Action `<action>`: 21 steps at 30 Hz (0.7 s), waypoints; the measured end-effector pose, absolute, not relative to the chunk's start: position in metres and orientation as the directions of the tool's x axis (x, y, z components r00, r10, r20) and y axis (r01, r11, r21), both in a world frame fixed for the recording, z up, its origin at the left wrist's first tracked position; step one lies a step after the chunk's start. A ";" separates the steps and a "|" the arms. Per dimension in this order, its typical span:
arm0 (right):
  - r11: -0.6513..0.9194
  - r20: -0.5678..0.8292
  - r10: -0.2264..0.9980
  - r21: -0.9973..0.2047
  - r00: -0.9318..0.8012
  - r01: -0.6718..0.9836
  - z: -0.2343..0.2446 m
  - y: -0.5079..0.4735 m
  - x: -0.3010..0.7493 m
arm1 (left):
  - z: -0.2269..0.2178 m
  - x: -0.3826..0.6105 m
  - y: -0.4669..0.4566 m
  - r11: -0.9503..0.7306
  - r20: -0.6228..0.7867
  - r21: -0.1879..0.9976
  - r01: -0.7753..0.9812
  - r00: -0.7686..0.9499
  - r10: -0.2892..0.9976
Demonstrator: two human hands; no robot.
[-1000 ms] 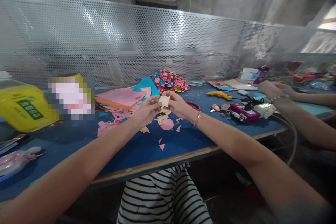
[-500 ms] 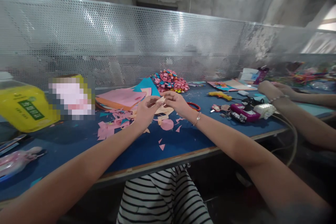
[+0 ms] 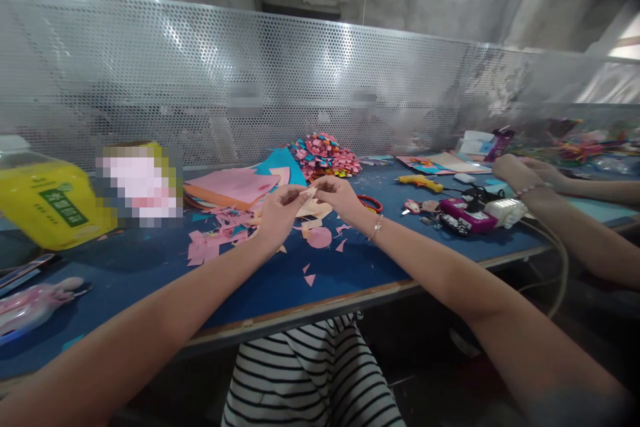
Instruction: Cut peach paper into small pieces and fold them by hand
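Between the fingertips of my left hand (image 3: 283, 210) and my right hand (image 3: 336, 197) is a small piece of cream paper (image 3: 308, 193), pinched from both sides above the table. Its exact shape is partly hidden by the fingers. Beneath my hands lie cream paper scraps (image 3: 314, 209) and a round pink paper piece (image 3: 319, 237). Red-handled scissors (image 3: 371, 203) rest just beyond my right wrist, their blades out of sight. Left of my left hand spread pink paper scraps (image 3: 205, 247). Two small pink triangles (image 3: 310, 279) lie nearer the table edge.
Behind my hands are stacked coloured sheets (image 3: 227, 187) and a heap of small folded paper pieces (image 3: 325, 157). A yellow-labelled jug (image 3: 50, 203) stands left. To the right are a yellow glue gun (image 3: 420, 183), a purple power strip (image 3: 465, 215) and another person's arms (image 3: 565, 213).
My fingers have shifted slightly around the cream paper, and less of it shows now. The view has moved a little; the things on the table stay where they were.
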State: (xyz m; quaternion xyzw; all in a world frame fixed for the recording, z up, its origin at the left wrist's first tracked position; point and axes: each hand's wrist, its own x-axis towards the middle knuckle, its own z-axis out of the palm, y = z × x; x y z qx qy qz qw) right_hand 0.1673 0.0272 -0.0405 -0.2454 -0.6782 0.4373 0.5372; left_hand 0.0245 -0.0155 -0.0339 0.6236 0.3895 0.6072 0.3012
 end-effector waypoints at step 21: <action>0.558 0.536 0.782 -0.829 -0.316 -0.027 -0.037 0.021 0.167 | -0.033 0.024 -0.017 -0.545 0.565 0.810 0.219 -0.038 0.824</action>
